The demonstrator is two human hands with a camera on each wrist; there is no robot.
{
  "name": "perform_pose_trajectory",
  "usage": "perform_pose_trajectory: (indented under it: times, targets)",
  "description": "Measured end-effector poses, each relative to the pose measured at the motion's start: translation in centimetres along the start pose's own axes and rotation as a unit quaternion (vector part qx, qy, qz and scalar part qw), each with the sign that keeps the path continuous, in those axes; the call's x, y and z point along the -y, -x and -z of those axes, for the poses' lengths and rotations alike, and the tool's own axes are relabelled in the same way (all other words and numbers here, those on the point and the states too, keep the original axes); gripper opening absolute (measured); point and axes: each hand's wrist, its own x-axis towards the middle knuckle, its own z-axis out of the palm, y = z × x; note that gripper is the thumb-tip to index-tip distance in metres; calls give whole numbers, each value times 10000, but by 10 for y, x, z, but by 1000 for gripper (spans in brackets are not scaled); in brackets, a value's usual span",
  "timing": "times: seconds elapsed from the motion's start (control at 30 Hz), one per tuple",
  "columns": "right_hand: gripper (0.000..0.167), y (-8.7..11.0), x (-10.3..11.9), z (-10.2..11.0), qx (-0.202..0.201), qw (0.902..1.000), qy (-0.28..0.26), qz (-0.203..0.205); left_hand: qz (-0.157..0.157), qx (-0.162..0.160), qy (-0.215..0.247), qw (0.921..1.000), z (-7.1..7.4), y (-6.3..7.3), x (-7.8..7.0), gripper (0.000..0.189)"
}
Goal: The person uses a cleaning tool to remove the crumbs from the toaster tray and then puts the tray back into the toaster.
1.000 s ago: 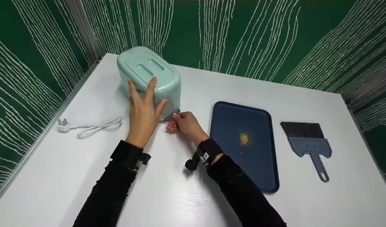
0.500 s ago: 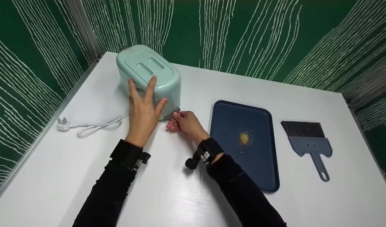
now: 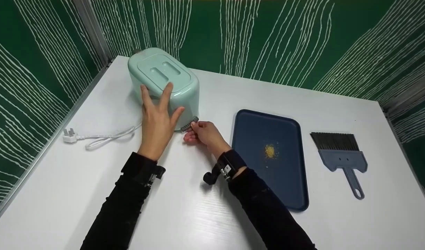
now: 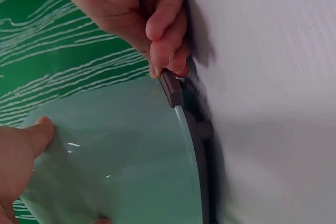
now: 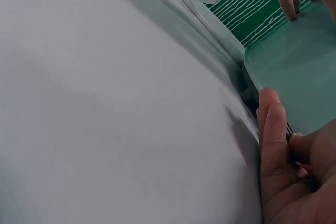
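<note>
A mint-green toaster (image 3: 184,85) with two slots moulded into its covered top stands at the back left of the white table. My left hand (image 3: 157,121) lies on its near end and top edge, fingers spread and fairly straight. Low on the same end, a ribbed grey tab (image 3: 189,124) sticks out at the base. My right hand (image 3: 206,134) pinches that tab between thumb and fingers. From the left wrist, the tab (image 4: 171,88) shows as a brown-grey piece at the toaster's bottom edge. In the right wrist view, the right hand's fingers (image 5: 274,135) mostly hide it.
A dark blue tray (image 3: 285,184) with a small heap of yellow crumbs (image 3: 269,151) lies right of the hands. Farther right is a blue-grey brush (image 3: 342,159) with black bristles. The white cord and plug (image 3: 70,136) rest left of the toaster. Green walls (image 3: 205,31) border the table.
</note>
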Motion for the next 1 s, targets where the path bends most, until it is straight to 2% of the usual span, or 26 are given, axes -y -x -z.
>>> perform_pose_trajectory:
  times: [0.23, 0.67, 1.0]
  targets:
    - [27, -2, -2, -2, -28, 9999, -101, 88, 109, 62, -11, 9999, -1, 0, 1, 71]
    - [29, 0, 1, -8, -104, 9998, -131, 74, 12, 26, -92, 10000, -1, -1, 3, 69]
    - [30, -4, 0, -4, 261, 9996, 90, 59, -7, 6, -160, 9999, -1, 0, 3, 69]
